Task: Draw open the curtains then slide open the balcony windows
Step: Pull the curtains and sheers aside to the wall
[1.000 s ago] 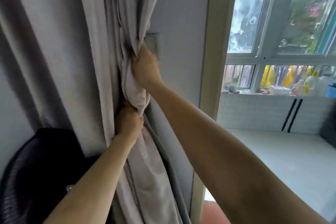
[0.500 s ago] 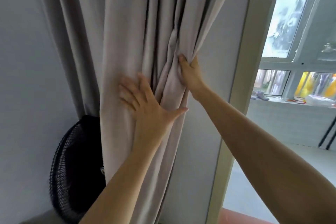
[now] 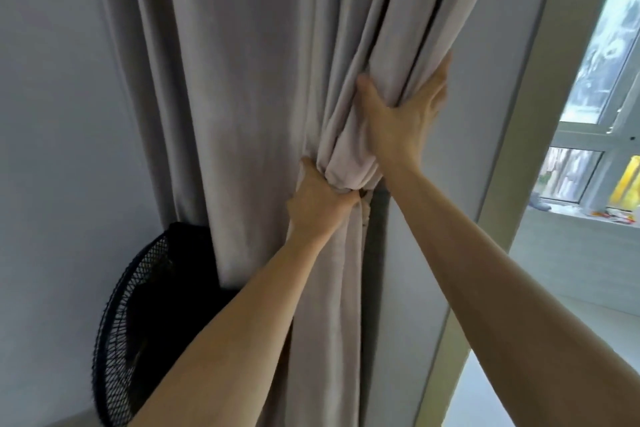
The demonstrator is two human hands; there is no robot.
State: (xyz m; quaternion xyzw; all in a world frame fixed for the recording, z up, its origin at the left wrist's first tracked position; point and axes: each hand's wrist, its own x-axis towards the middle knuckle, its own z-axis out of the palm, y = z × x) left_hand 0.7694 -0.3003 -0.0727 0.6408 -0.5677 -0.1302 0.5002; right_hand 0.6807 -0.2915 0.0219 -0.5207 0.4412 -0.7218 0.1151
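- The curtain (image 3: pixel 263 107) hangs bunched against the wall beside the door frame (image 3: pixel 519 163), so drawing it open looks nearly done.
- The left hand (image 3: pixel 320 199) is clenched around the gathered folds; the right hand (image 3: pixel 403 118) cups the bundle above.
- The balcony windows (image 3: pixel 599 55), well apart at right, appear untouched; only a cut-off part shows.
- Any tie-back is hidden.

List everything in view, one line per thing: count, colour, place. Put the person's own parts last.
curtain: one, pale grey-beige, gathered at centre against the wall
fan: one, black mesh guard, lower left, partly behind the curtain
wall: white, left side
door frame: one, cream, right of the curtain
balcony windows: white-framed, far right
sill clutter: small items, too blurred to count
left hand: one, fist shut on the bunched curtain
right hand: one, gripping the curtain folds higher up
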